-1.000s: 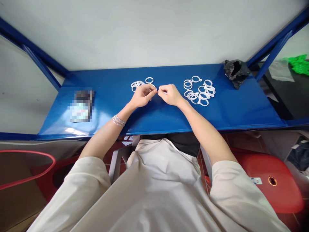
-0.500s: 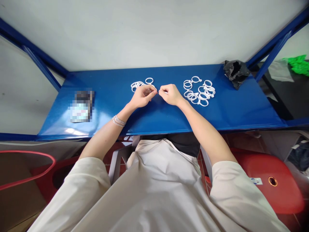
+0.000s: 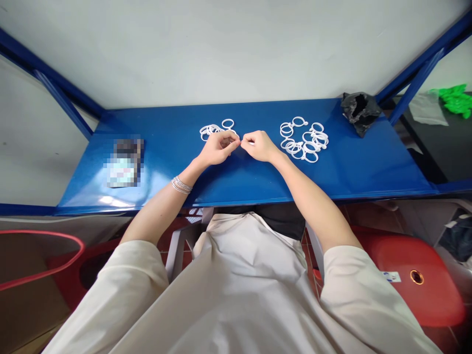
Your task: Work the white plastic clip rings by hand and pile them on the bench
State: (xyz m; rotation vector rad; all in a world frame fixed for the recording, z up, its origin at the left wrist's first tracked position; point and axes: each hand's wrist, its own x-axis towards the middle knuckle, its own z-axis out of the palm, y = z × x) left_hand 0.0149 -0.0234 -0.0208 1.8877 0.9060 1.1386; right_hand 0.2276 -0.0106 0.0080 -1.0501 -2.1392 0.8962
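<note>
Both my hands meet at the middle of the blue table [image 3: 169,147]. My left hand [image 3: 218,147] and my right hand [image 3: 259,145] are closed, fingertips pinched together on a small white plastic ring [image 3: 240,142] that is mostly hidden between them. Just behind my left hand lies a small cluster of white rings [image 3: 214,129]. A larger heap of white rings [image 3: 304,139] lies to the right of my right hand. Silver bracelets circle my left wrist.
A blurred dark object [image 3: 124,161] lies on the table's left part. A crumpled black bag [image 3: 359,112] sits at the back right corner. Blue frame struts rise at both sides. A red stool [image 3: 413,280] stands at lower right, a red-rimmed basin [image 3: 40,255] at lower left.
My hands stay pinched together at the same spot; only tiny finger shifts show. The ring piles have not moved.
</note>
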